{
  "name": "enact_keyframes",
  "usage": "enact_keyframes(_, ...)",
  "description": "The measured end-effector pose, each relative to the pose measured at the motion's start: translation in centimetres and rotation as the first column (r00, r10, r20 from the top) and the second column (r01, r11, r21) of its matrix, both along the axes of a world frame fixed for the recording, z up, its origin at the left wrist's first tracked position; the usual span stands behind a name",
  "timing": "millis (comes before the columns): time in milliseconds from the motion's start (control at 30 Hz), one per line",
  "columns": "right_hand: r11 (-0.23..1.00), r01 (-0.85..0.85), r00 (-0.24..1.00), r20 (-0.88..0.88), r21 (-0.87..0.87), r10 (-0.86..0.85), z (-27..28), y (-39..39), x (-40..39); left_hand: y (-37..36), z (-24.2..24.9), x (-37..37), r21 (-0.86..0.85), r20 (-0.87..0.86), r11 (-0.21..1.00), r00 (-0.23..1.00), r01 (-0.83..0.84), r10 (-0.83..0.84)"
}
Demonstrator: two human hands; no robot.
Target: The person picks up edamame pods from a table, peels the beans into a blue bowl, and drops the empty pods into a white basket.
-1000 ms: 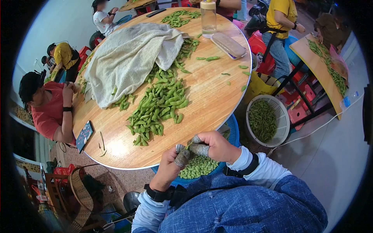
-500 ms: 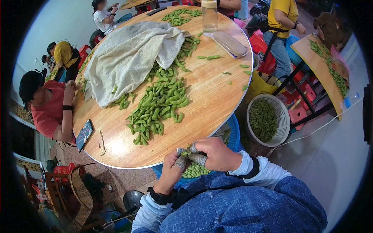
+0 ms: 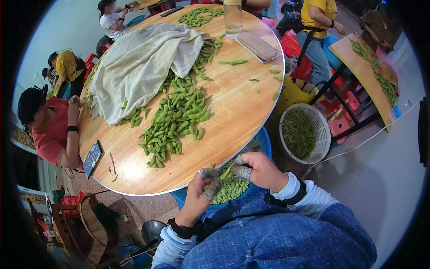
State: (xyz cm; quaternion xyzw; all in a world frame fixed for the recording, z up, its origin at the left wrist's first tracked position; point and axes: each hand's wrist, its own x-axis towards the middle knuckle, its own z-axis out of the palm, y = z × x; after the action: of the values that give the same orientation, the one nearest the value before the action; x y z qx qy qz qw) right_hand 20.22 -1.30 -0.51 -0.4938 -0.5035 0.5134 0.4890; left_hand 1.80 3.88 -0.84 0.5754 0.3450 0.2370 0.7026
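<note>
My right hand [image 3: 264,171] pinches a green edamame pod [image 3: 227,172] between its wrapped thumb and finger. To the left, my left hand [image 3: 200,191] is closed, with grey wrapping on its thumb and fingertip; whatever it may hold is hidden. Both hands are over a blue basin [image 3: 265,142] at the table's near edge, in which shelled beans [image 3: 232,188] lie. A heap of edamame pods [image 3: 172,121] rests on the round wooden table [image 3: 237,107] beyond my hands.
A cloth [image 3: 139,67] covers part of the pods. On the table are a phone [image 3: 92,158], a case [image 3: 256,46] and a glass bottle [image 3: 232,20]. To the right stands a white basket [image 3: 322,132] of pods. A person in a red shirt [image 3: 56,139] sits at the left.
My hands have moved apart; the right one went right and the pod now shows in its fingers. The beans in the basin are more exposed. The whole view has shifted slightly.
</note>
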Motion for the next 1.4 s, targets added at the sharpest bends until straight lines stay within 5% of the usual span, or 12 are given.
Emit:
enact_keyframes(67, 0.999, -0.021, 0.999, -0.036, -0.028, 0.02, -0.5, 0.1, -0.6, -0.3, -0.4, 0.5, 0.146, 0.014, 0.989, 1.0, -0.006, 0.005)
enact_keyframes(267, 0.991, -0.123, 0.983, -0.145, -0.047, 0.115, 0.0, 0.1, -1.1, 0.2, -0.8, -1.2, -0.156, 0.045, 0.98, 0.992, 0.128, -0.122)
enact_keyframes(567, 0.989, -0.147, 0.961, 0.24, 0.012, 0.14, -0.9, -0.9, -0.7, -0.3, -1.1, -1.2, -0.045, -0.044, 0.983, 0.983, 0.176, -0.178)
enact_keyframes(733, 0.984, 0.157, 0.886, 0.428, 0.078, -0.176, -0.1, -1.6, 5.2, 0.8, -1.2, -1.5, 0.345, -0.134, 0.938, 0.989, -0.015, 0.065)
enact_keyframes(767, 0.951, 0.279, 0.725, 0.62, 0.133, -0.299, -0.2, -2.0, 6.7, 1.0, -1.2, -1.3, 0.458, -0.127, 0.885, 0.98, -0.079, 0.153)
enact_keyframes(800, 0.901, 0.377, 0.507, 0.767, 0.213, -0.393, -0.3, -2.3, 7.7, 1.1, -0.6, -1.0, 0.511, -0.28, 0.859, 0.941, -0.022, 0.19)
enact_keyframes(900, 0.893, 0.424, 0.549, 0.74, 0.153, -0.388, -0.3, -2.8, 8.7, 1.2, 0.5, -0.2, 0.676, -0.514, 0.721, 0.799, 0.152, 0.314)
enact_keyframes(967, 0.921, 0.353, 0.736, 0.559, 0.166, -0.382, -0.5, -2.3, 7.0, 1.8, -0.6, 0.0, 0.832, -0.433, 0.51, 0.829, 0.217, 0.355)
enact_keyframes(1100, 0.988, 0.156, 0.964, 0.213, 0.02, -0.157, -1.1, -1.1, 2.4, 1.6, -0.8, 0.0, 0.823, -0.429, 0.531, 0.834, 0.202, 0.347)
enact_keyframes(1267, 0.988, -0.046, 0.901, -0.433, -0.145, -0.022, -0.7, 0.8, -1.9, 0.7, 0.7, 0.3, 0.864, -0.307, 0.491, 0.889, 0.111, 0.339)
enact_keyframes(1367, 0.964, -0.15, 0.913, -0.404, -0.22, 0.05, -0.8, 1.5, -1.8, 0.6, 0.5, 0.3, 0.915, -0.22, 0.395, 0.923, 0.083, 0.315)
enact_keyframes(1400, 0.96, -0.174, 0.915, -0.396, -0.221, 0.075, -0.9, 1.7, -1.7, 0.5, 0.8, 0.2, 0.823, -0.261, 0.565, 0.923, 0.059, 0.284)
